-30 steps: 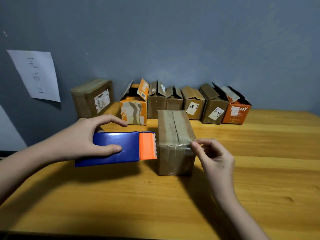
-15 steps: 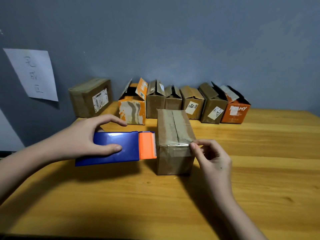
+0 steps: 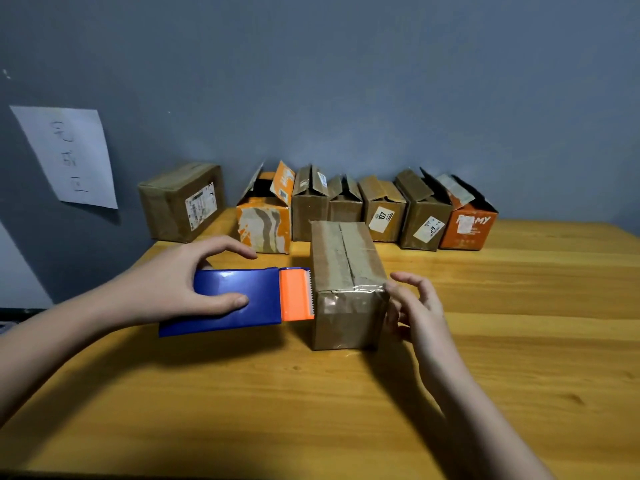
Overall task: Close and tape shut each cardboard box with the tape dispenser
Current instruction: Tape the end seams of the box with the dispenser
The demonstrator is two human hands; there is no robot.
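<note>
The left hand (image 3: 173, 282) grasps the tape dispenser (image 3: 242, 299), its orange end against the closed box (image 3: 346, 282) mid-desk (image 3: 311, 410). The right hand (image 3: 419, 310), fingers relaxed, touches the box's right side. Open boxes (image 3: 381, 209) line the wall.

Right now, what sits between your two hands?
In the head view, the tape dispenser and closed cardboard box lie between the left hand and right hand.

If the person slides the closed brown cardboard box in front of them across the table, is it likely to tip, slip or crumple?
The closed brown cardboard box lies long and low on the wooden table, so tipping seems unlikely. Glossy tape over its near end may feel slippery. Its creased, worn walls suggest it could dent under a hard squeeze.
</note>
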